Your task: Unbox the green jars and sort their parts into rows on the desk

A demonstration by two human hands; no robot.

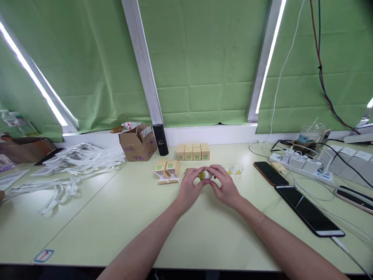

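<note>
Between the fingertips of my left hand point(189, 184) and my right hand point(223, 186) is a small rounded green-and-white object point(205, 175), held above the table by both. Its exact kind I cannot make out. Left of my hands, two small kraft boxes point(167, 172) with green-marked panels stand with their flaps open. Behind them is a row of several closed kraft boxes point(192, 152). Just past my right hand sits a clear plastic tray point(234, 169) with small yellow pieces in it. Something green shows partly behind my left fingers.
A cardboard box point(138, 144) and a black cylinder point(160, 140) stand at the back. White straps point(84, 159) are heaped on the left. To the right lie two phones point(309, 210) point(270, 174), a power strip point(301, 167) and loose cables.
</note>
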